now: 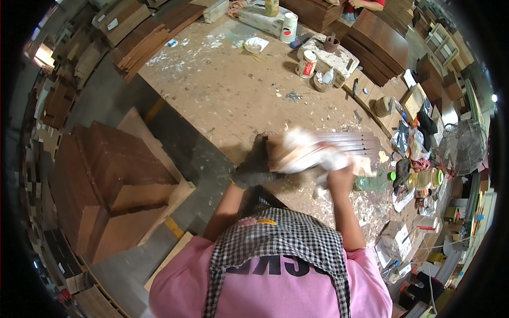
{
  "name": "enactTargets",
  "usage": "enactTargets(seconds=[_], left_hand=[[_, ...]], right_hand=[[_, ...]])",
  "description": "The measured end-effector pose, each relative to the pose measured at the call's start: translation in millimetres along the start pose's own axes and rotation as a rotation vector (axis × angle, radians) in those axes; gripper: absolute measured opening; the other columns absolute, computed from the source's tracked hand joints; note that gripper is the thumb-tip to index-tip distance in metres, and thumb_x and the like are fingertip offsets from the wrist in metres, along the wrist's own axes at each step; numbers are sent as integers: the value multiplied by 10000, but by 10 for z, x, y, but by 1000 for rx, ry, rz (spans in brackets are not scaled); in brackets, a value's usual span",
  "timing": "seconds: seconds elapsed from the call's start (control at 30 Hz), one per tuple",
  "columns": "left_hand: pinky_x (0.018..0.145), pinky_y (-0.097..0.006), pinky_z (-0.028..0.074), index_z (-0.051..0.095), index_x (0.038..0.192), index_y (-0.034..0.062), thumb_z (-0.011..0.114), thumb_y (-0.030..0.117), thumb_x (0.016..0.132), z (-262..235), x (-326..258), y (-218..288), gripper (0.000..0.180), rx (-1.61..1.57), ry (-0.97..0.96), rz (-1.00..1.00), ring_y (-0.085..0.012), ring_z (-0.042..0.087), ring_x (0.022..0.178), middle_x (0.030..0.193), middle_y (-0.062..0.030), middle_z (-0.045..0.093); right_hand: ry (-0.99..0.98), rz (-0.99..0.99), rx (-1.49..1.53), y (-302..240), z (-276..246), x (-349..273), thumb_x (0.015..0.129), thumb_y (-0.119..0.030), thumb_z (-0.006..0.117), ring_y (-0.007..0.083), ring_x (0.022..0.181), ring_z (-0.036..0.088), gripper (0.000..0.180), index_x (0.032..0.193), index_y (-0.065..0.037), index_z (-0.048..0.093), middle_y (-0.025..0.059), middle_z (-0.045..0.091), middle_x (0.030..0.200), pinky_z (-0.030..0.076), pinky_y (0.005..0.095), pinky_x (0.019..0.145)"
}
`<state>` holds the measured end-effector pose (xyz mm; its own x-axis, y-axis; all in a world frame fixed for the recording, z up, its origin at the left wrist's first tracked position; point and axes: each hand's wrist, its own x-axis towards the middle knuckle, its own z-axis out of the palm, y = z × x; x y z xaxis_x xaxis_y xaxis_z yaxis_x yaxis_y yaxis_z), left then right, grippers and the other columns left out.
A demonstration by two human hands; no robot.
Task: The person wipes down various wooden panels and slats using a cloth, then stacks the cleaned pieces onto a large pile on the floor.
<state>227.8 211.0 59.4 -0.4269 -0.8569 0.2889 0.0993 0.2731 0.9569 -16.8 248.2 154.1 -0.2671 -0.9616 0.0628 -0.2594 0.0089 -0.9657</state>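
A dark brown wooden panel with long grooves toward its right end lies across the near part of the workbench. My left hand, in a dark glove, grips the panel's left end. Bunched in my bare right hand is a white and pinkish rag, smeared by motion, spread over the middle of the panel and hiding part of it. A clear greenish bottle lies just right of my right hand.
The paint-spotted workbench carries cans and a small bowl farther back. Jars and a fan stand at right. Brown wooden cabinets are stacked at left. Another person's red sleeve shows at the top.
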Motion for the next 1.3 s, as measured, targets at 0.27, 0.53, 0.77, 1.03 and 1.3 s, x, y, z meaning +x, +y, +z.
enactTargets(seconds=[0.27,0.53,0.77,1.03,1.3], left_hand=[[1124,-450,357,5,1519,54,940,326,630,-123,62,226,1319,250,-17,-121,-336,369,1363,1507,-212,306],[1087,-446,417,38,1505,119,930,188,638,55,17,62,1246,125,77,-21,-307,404,1333,1488,-186,318],[1064,-414,435,113,1514,99,937,243,639,94,19,270,1211,90,107,-117,-290,432,1300,1437,-156,364],[1043,-405,452,171,1492,51,933,368,631,135,179,544,1192,210,91,-129,-295,460,1258,1406,-158,363],[1021,-401,466,181,1476,46,939,340,622,270,158,548,1178,312,170,-78,-289,473,1218,1369,-154,385]], right_hand=[[604,-243,75,-106,-2078,-187,997,-308,562,235,1096,638,481,1353,14,537,153,657,1227,514,380,942],[748,-224,-808,1049,-2393,-59,833,-75,633,312,1082,599,394,1217,8,617,202,630,1200,462,409,960],[635,-308,-945,1008,-1905,45,678,43,671,350,1131,541,540,1206,-44,607,118,618,1221,436,441,972],[550,-282,-913,1376,-2085,47,738,13,688,401,1032,575,489,1201,-9,533,197,581,1153,481,468,892],[1014,101,877,1925,-2374,-429,995,-197,557,231,1045,631,332,1272,-14,554,111,633,1181,538,369,884]])
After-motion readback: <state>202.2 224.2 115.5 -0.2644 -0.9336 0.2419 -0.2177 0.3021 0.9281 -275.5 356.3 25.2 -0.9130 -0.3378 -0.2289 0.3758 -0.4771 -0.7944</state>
